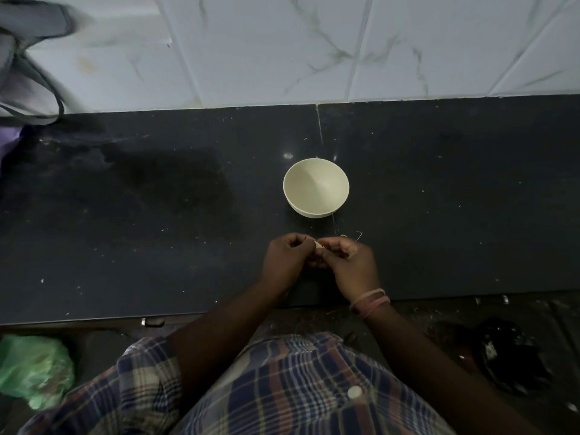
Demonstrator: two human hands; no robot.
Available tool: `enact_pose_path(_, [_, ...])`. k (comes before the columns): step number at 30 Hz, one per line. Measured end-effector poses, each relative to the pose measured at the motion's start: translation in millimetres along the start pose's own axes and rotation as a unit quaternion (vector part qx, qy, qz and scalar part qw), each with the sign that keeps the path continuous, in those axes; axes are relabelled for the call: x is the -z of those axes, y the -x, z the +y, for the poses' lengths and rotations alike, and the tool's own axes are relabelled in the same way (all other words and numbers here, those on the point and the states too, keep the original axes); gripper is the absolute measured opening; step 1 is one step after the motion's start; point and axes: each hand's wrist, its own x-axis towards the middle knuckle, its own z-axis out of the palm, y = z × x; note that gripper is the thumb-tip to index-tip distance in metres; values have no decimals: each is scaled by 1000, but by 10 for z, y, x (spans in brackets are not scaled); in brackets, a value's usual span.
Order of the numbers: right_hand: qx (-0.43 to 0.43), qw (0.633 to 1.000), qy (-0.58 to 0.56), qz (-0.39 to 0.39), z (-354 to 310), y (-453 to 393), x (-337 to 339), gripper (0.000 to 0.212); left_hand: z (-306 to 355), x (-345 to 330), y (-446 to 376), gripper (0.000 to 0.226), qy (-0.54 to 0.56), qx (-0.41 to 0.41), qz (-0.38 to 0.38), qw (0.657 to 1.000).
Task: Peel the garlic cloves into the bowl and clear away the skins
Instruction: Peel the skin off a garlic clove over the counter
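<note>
A small cream bowl [316, 187] stands on the black counter [157, 199], and nothing shows inside it. Just in front of it my left hand [287, 259] and my right hand [351, 265] meet, fingers curled. Between their fingertips they pinch a garlic clove [318, 244], of which only a pale tip shows. A thin wisp of skin [357, 235] lies on the counter by my right hand.
A white tiled wall [314, 51] rises behind the counter. A grey bag with straps [28, 67] sits at the far left. Below the counter edge lie a green plastic bag [34, 370] at left and a dark object [508, 353] at right.
</note>
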Motion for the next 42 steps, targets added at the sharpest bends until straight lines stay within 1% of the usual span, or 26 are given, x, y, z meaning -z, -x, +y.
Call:
enact_pose_path(4, [-25, 999, -40, 23, -16, -16, -70, 12, 9, 22, 0, 13, -55, -30, 4, 998])
enact_pose_path(8, [-45, 996, -70, 40, -64, -29, -84, 11, -6, -56, 9, 17, -23, -29, 19, 999])
enact_pose_path(11, [-71, 992, -96, 48, -68, -52, -42, 10, -56, -117, -7, 19, -19, -25, 25, 999])
enact_pose_path(13, [-87, 990, -109, 33, -71, -60, 1, 9, -86, -125, -23, 18, 16, -8, 3, 1000])
enact_pose_path(16, [-102, 985, -140, -2, -53, -69, 94, 12, -112, -115, -39, 17, 112, 32, -34, 993])
enact_pose_path(18, [-105, 986, -126, -10, -8, -71, 139, 15, -107, -123, -41, 17, 148, 55, -46, 986])
enact_pose_path(23, [-81, 994, -68, -10, 54, -38, 139, 12, -104, -123, -12, 17, 134, 101, -52, 984])
enact_pose_path(26, [-100, 993, -56, -12, 83, -18, 111, 13, -138, -119, 2, 16, 113, 118, -44, 986])
enact_pose_path(28, [-137, 986, -93, -12, 101, -18, 81, 9, -167, -119, 11, 15, 114, 122, -43, 985])
enact_pose_path(30, [-193, 967, -167, -6, 81, -35, 59, 10, -188, -115, 23, 16, 110, 127, -42, 985])
enact_pose_path(32, [-234, 946, -224, 3, 46, -53, 72, 15, -203, -103, 33, 15, 120, 131, -26, 984])
enact_pose_path(35, [-250, 933, -258, 8, 10, -64, 113, 14, -241, -71, 21, 8, 130, 133, 18, 982])
enact_pose_path(39, [-238, 943, -232, 10, -15, -45, 97, 10, -265, -26, -31, 8, 105, 110, 71, 986])
enact_pose_path(42, [-206, 954, -216, 12, -8, -37, 69, 12, -209, -15, -58, 11, 78, 99, 94, 988])
